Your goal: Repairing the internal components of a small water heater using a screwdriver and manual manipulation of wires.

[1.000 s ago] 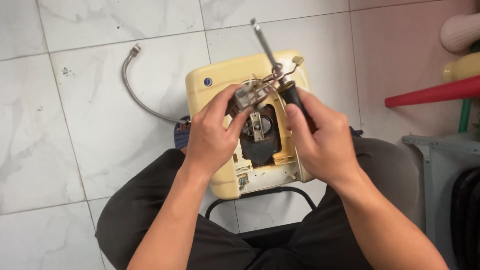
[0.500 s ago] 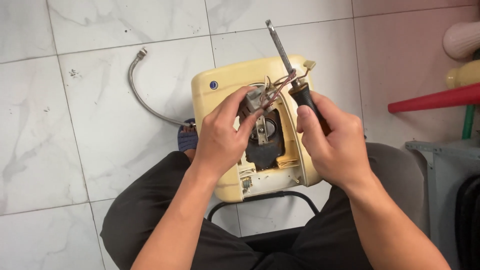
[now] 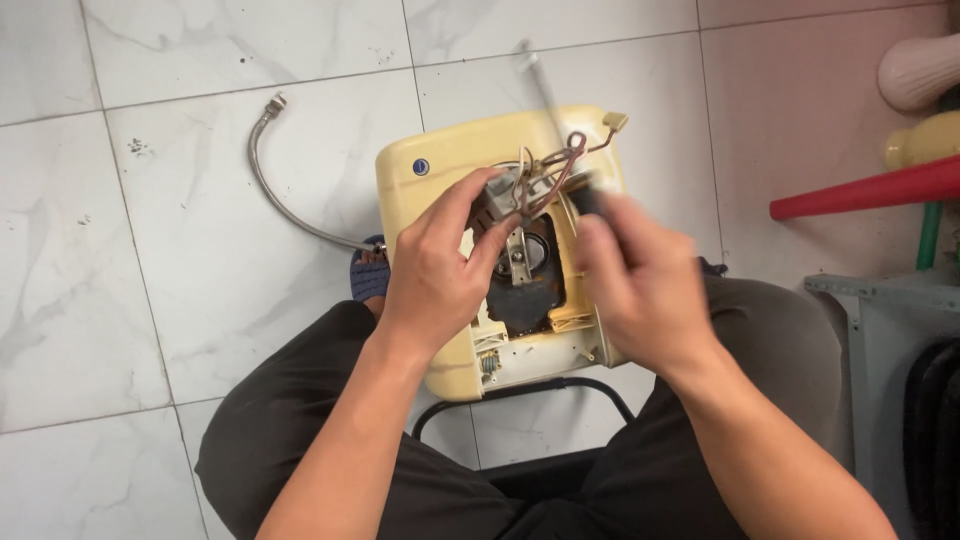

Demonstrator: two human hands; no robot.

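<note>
A cream-yellow appliance housing point(image 3: 450, 165) rests on my lap, open side up, showing a dark round cavity point(image 3: 525, 295) with a metal bracket and brown wires point(image 3: 560, 160). My left hand point(image 3: 435, 275) pinches a small metal part at the top edge of the cavity. My right hand point(image 3: 640, 290), blurred by motion, grips the black handle of a screwdriver point(image 3: 540, 90) whose shaft points away from me over the housing.
A braided metal hose point(image 3: 275, 190) curls on the marble floor tiles left of the housing. At the right edge stand a red pole point(image 3: 860, 190), pale plastic containers point(image 3: 920, 70) and a grey metal frame point(image 3: 880, 300). A black stool frame point(image 3: 520, 395) shows between my knees.
My right hand has shifted the screwdriver leftward, its shaft now over the housing's top centre. My left hand stays pinched at the cavity edge. The view has drifted slightly.
</note>
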